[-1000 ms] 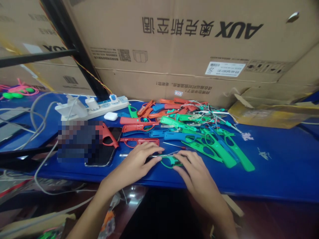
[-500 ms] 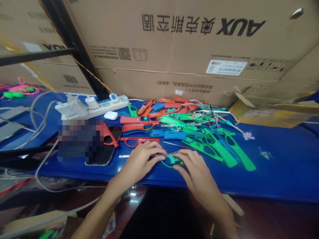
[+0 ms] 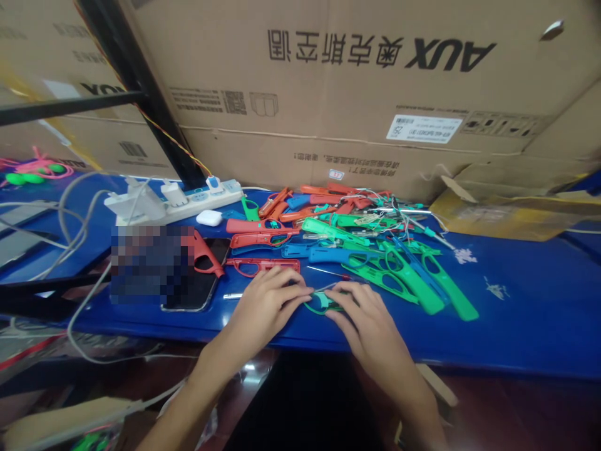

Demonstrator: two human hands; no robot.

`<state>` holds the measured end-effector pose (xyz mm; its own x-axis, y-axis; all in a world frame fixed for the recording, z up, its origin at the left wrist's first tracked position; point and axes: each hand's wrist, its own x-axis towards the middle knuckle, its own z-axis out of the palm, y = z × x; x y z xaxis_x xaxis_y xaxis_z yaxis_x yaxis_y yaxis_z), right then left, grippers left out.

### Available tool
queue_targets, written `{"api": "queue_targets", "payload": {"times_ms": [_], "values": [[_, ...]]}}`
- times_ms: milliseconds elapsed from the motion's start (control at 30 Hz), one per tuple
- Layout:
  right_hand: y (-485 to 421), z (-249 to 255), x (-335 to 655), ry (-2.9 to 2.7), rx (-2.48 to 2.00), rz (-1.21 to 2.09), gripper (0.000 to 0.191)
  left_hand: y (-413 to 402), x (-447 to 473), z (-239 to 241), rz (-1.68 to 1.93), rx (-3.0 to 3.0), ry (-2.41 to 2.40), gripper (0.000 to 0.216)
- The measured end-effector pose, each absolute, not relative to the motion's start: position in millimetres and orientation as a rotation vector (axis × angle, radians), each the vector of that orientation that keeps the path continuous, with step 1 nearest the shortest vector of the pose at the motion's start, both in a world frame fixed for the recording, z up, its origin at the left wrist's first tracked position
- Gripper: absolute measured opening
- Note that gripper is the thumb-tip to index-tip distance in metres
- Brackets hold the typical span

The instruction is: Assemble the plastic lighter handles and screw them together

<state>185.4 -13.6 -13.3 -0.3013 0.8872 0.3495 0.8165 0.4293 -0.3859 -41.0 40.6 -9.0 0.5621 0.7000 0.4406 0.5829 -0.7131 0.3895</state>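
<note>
Both my hands rest on the blue table (image 3: 516, 326) near its front edge. My left hand (image 3: 265, 304) lies over a thin metal rod (image 3: 233, 295), fingers curled down onto it. My right hand (image 3: 364, 316) presses fingertips on a small green plastic part (image 3: 319, 303) that sits between the two hands. Just behind lies a heap of plastic handle shells: red ones (image 3: 263, 238), blue ones (image 3: 328, 255) and green ones (image 3: 422, 282), with wires tangled among them.
A black phone (image 3: 206, 285) lies left of my hands beside a blurred patch. A white power strip (image 3: 188, 200) with plugs, a white earbud case (image 3: 209, 218) and grey cables sit at the back left. Big cardboard boxes (image 3: 352, 94) wall off the rear.
My left hand has slid slightly right along the rod, covering more of it. The right hand stays on the green part.
</note>
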Motion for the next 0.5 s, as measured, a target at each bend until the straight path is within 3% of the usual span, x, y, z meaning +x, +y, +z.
{"api": "queue_targets", "payload": {"times_ms": [300, 500], "values": [[-15, -15, 186, -2.156, -1.429, 0.192, 0.024, 35, -48, -11, 0.91, 2.528, 1.193, 0.03], [-15, -11, 186, -2.142, -1.414, 0.198, 0.021, 33, -56, -6, 0.924, 2.498, 1.192, 0.015]]}}
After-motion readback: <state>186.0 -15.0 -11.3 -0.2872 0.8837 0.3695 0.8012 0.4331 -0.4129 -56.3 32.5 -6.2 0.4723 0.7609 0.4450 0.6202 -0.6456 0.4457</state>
